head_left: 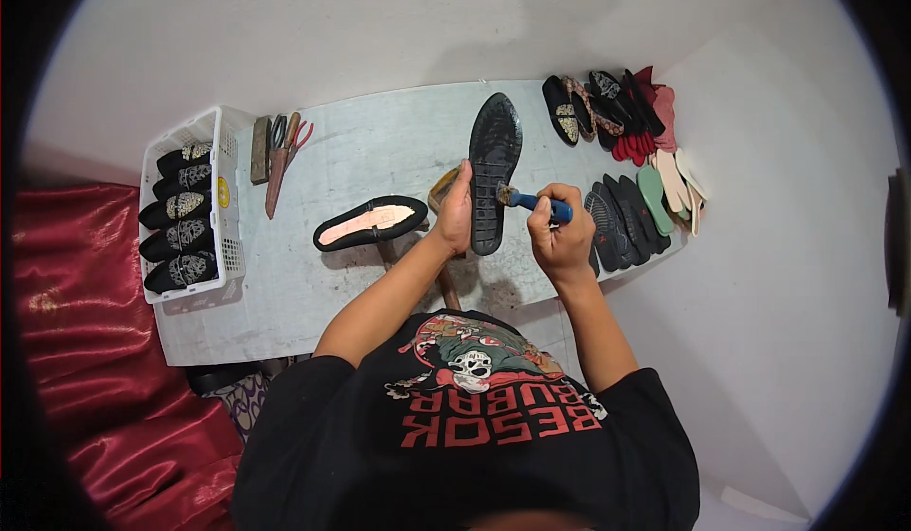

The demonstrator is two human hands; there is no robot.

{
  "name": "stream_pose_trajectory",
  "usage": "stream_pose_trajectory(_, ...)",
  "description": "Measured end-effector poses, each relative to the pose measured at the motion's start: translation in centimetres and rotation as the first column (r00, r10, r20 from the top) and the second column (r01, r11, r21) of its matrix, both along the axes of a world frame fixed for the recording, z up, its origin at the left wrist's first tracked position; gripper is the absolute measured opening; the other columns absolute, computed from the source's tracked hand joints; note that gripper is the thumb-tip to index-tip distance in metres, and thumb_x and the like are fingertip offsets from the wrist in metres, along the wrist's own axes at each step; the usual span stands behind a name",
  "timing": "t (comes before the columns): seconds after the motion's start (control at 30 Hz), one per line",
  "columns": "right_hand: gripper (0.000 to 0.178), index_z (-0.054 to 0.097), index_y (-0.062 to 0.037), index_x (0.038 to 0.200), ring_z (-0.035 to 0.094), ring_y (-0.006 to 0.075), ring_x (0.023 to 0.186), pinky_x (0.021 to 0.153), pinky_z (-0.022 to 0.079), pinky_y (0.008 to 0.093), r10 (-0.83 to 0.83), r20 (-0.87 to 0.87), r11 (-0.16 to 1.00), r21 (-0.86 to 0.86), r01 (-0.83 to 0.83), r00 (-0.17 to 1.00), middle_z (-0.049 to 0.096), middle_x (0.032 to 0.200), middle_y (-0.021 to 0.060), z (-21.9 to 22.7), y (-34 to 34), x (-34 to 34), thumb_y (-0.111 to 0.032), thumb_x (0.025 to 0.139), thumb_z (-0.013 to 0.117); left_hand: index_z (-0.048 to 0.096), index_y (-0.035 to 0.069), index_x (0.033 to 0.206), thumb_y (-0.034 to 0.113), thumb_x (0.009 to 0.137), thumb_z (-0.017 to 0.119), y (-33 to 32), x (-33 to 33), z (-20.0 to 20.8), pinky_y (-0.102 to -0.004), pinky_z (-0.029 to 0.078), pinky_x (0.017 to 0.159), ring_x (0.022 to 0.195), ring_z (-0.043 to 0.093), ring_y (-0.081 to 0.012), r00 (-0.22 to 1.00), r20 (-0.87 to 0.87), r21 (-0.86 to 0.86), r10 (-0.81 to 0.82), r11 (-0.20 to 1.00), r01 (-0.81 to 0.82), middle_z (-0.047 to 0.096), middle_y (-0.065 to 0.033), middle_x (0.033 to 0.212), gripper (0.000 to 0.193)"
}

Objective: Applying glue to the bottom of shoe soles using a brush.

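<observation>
A black shoe sole (494, 156) is held upright over the table, its ribbed, glossy inner face toward me. My left hand (456, 211) grips it along the left edge near the heel end. In my right hand (562, 232) is a brush with a blue handle (536, 205), its bristles against the middle of the sole. To the left of my left hand lies a black shoe upper (371, 223) with a pale insole inside. Behind my left wrist, a yellowish container (442, 187) is partly hidden.
A white plastic basket (231, 142) of patterned black shoes stands at the left. Beside it lie pliers (303, 137) and a long brown tool (278, 175). Several black soles (617, 223) and insoles (672, 182) line the right edge. Finished-looking shoes (561, 113) sit at the back right.
</observation>
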State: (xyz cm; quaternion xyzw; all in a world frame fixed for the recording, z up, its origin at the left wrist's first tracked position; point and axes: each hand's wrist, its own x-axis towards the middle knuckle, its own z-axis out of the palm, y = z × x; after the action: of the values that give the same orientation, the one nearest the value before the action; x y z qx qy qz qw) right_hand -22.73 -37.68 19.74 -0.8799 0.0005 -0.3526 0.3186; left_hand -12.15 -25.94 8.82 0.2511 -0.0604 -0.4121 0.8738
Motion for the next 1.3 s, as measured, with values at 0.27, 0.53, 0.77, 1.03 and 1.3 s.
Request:
stream_pose_trajectory(0.27,0.013,0.058,-0.0008,0.102,0.064,0.0277,0.058,0.054,0.050,0.0368,-0.085,0.031,0.994,0.066,0.083,0.996,0.063,0.077,0.0120,1.4,-0.4,2.9,-0.013,0.097,0.062,0.060,0.010,0.131,0.059,0.107,0.030,-0.2,-0.2,0.7,-0.0315,0.054,0.086,0.095,0.066,-0.0151,0.997,0.073,0.050,-0.024,0.999,0.021,0.071,-0.0079,0.107,0.062)
stream_pose_trajectory(0.53,0.013,0.059,-0.0010,0.100,0.065,0.0257,0.055,0.052,0.049,0.0360,-0.186,0.074,0.982,0.051,0.182,0.980,0.064,0.073,0.0112,0.9,-1.9,3.3,-0.013,0.098,0.062,0.060,0.008,0.130,0.053,0.109,0.032,0.7,0.5,0.3,-0.0320,0.055,0.085,0.096,0.068,-0.0158,0.997,0.068,0.085,-0.023,0.996,0.018,0.072,-0.0088,0.111,0.057)
stream_pose_trajectory(0.77,0.014,0.059,0.0002,0.099,0.066,0.0286,0.059,0.055,0.051,0.0369,0.004,0.087,1.000,-0.002,-0.004,0.996,0.064,0.075,0.0133,0.6,0.6,3.3,-0.012,0.096,0.064,0.060,0.008,0.131,0.055,0.109,0.029,0.1,0.5,-0.2,-0.0321,0.055,0.086,0.097,0.068,-0.0157,1.000,0.023,0.030,-0.014,0.999,0.013,0.071,-0.0084,0.111,0.060)
stream_pose_trajectory(1.03,0.012,0.059,-0.0013,0.100,0.065,0.0265,0.058,0.054,0.051,0.0366,0.006,0.099,1.000,-0.025,-0.004,0.995,0.064,0.077,0.0120,0.2,0.1,3.6,-0.012,0.096,0.064,0.060,0.009,0.131,0.057,0.108,0.028,0.4,0.3,-0.8,-0.0317,0.056,0.085,0.096,0.068,-0.0158,0.998,0.060,0.052,0.008,0.999,-0.011,0.071,-0.0073,0.109,0.062)
stream_pose_trajectory(1.3,0.012,0.058,-0.0001,0.099,0.064,0.0269,0.056,0.053,0.049,0.0357,-0.145,0.110,0.989,0.022,0.144,0.983,0.063,0.075,0.0129,0.9,-1.9,3.9,-0.012,0.097,0.062,0.057,0.010,0.136,0.048,0.109,0.032,0.3,-0.7,0.0,-0.0399,0.053,0.095,0.110,0.066,-0.0213,0.999,0.031,-0.090,0.036,0.995,-0.033,0.068,-0.0097,0.123,0.053)
